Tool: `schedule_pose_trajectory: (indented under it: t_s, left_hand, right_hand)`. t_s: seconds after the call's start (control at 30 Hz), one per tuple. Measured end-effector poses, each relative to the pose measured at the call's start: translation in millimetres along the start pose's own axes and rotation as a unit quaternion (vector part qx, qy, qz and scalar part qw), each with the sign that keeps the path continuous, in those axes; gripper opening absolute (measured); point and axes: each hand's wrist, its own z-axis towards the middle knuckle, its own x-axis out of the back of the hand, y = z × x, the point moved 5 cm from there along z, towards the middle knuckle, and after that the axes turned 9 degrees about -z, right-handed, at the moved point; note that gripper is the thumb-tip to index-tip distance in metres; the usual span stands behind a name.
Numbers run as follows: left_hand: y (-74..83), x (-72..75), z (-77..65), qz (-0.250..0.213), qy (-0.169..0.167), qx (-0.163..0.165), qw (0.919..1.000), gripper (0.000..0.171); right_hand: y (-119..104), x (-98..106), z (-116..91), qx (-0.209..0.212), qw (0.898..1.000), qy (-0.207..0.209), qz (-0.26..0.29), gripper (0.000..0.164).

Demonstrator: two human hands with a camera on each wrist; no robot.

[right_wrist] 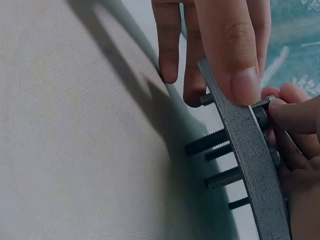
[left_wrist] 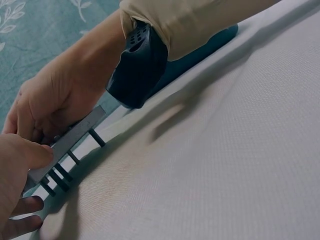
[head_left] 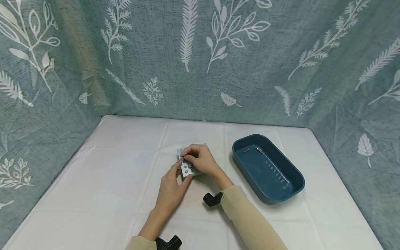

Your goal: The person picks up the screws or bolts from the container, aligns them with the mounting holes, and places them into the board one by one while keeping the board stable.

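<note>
A grey metal plate (head_left: 184,175) with several screws through it is held tilted over the white cloth. My left hand (head_left: 173,187) grips its near left edge, the thumb on one side and fingers beneath. On the plate's upper face, my right hand (head_left: 204,161) pinches a small metal screw (right_wrist: 261,103) between thumb and fingers, close to the left thumb. Threaded shanks (right_wrist: 225,178) of several screws stick out from the underside, differing in thickness. Part of the plate's upper face is hidden behind the right hand in the head view.
A dark blue plastic tray (head_left: 297,170) stands to the right of the hands. Two small metal pieces (head_left: 259,150) lie in its far end. White cloth (head_left: 109,194) covers the table, and a green leaf-patterned curtain (head_left: 168,90) hangs behind and at both sides.
</note>
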Motion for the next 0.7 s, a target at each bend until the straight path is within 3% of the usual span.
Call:
schedule_pose_trajectory:
  t_s: [0.53,0.7]
  left_hand:
    - [0.2,-0.2,0.7,-0.001,0.003,-0.002,1.0000,0.057]
    - [1.2,0.0,-0.2,-0.003,0.003,-0.013,0.9999,0.057]
  right_hand:
    - [-4,2,-4,-0.004,0.999,0.011,-0.053,0.015]
    - [-18,15,-8,0.013,0.998,0.030,-0.053,0.012]
